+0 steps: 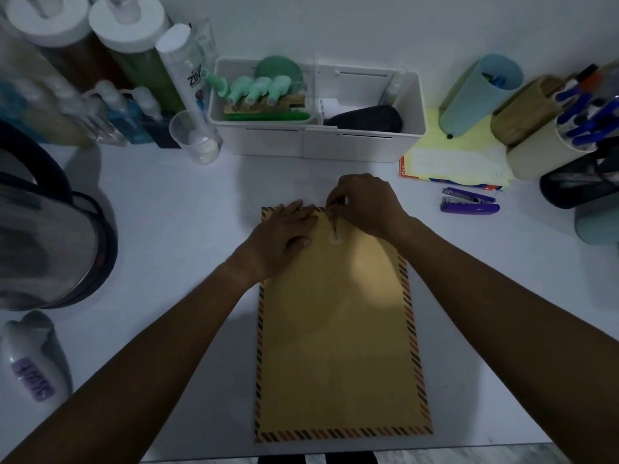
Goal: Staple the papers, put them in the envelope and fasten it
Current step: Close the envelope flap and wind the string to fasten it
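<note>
Head view: left hand (pixel 284 234) presses flat, fingers straight, on envelope (pixel 338 329) top. Right hand (pixel 366 204) pinches the closure string (pixel 331 220) above the button (pixel 335 238). Stapler (pixel 469 202) lies well right.

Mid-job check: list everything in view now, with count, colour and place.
envelope: one, brown with striped border, flat at centre
string: one, dark, from envelope's fastener disc to right hand
stapler: one, purple, right of envelope
pad: one, yellow, behind stapler
box: one, white, behind envelope
kettle: one, steel, far left
cup: one, light blue, on pad
bottles: several, mixed colours, back left
left hand: one, flat on envelope's top left
right hand: one, fingers pinch string
</note>
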The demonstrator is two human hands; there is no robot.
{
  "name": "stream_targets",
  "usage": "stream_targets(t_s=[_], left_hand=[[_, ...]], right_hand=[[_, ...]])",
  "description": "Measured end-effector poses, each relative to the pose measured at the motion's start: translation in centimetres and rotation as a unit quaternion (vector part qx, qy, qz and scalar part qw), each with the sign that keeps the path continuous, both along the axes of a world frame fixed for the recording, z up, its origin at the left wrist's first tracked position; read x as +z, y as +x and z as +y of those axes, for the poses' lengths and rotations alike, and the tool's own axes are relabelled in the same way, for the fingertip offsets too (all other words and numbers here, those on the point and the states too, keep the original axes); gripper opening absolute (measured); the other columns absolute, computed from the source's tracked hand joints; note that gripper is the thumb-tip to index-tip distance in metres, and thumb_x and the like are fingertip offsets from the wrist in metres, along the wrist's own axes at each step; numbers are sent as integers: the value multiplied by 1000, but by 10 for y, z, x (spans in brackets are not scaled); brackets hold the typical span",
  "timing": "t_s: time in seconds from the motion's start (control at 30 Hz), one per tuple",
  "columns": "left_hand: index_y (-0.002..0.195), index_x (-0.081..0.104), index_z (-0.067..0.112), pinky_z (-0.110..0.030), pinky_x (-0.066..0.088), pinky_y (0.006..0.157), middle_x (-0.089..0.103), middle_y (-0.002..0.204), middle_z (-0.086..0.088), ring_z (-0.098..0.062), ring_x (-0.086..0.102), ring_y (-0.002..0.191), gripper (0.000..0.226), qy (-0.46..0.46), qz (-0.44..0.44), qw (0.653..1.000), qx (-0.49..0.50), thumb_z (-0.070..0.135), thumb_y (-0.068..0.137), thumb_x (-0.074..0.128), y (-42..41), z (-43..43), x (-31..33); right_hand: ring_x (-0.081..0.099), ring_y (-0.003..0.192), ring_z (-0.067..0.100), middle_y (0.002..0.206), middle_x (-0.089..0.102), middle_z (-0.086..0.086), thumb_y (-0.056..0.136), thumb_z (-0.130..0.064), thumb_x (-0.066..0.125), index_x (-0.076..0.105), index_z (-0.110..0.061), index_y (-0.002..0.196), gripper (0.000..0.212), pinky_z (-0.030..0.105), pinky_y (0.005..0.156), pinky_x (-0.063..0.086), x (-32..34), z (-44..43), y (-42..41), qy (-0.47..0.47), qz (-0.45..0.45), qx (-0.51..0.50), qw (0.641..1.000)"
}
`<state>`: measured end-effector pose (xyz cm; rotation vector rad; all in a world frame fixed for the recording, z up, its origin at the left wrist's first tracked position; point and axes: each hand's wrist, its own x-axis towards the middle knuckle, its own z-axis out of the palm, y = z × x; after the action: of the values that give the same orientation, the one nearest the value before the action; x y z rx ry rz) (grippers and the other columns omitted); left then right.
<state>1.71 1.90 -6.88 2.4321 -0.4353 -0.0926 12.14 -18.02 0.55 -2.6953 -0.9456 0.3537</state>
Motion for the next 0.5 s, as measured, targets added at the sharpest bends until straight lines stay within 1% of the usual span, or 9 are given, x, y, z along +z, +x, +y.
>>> stream_targets(t_s=[0.07,0.13,0.27,0.37,0.43,0.5], left_hand=[[142,49,11,-38,8,120,38,154,-8,-15,16,145,57,2,-2,1000,2,41,97,33,0,0,0],[141,50,10,-39,10,119,39,153,-9,-16,17,145,56,1,-6,1000,3,41,97,34,0,-1,1],[141,49,10,-39,10,120,39,153,-8,-16,18,145,54,-4,-2,1000,7,39,98,37,-1,-1,1],[142,47,10,-37,8,120,39,154,-7,-15,17,145,48,-5,1,1000,10,30,98,44,-1,-1,2],[143,47,10,-37,7,120,38,154,-7,-16,17,146,51,-5,4,1000,9,34,98,42,-1,-1,2],[143,46,11,-36,7,120,37,155,-6,-15,16,146,56,-4,10,1000,7,41,97,35,-1,-1,2]], right_hand=[[64,85,17,96,69,-3,92,-35,64,77,-25,96,17,34,69,53,1,1,0,3,6,-1,1000],[64,86,17,96,69,-3,92,-34,64,77,-24,96,17,35,71,54,1,2,0,2,7,-5,1000],[65,87,16,99,72,-2,91,-29,65,78,-21,96,16,28,72,49,-1,-4,2,18,22,-49,998],[64,80,12,95,74,-3,89,-28,68,79,-23,93,13,25,68,45,-6,-10,1,39,46,-102,993],[62,78,10,93,74,-5,89,-29,68,79,-23,92,12,22,67,43,-9,-14,0,50,54,-128,989],[61,78,10,91,70,-7,90,-30,67,78,-24,92,12,22,66,40,-10,-15,-2,56,44,-129,989]])
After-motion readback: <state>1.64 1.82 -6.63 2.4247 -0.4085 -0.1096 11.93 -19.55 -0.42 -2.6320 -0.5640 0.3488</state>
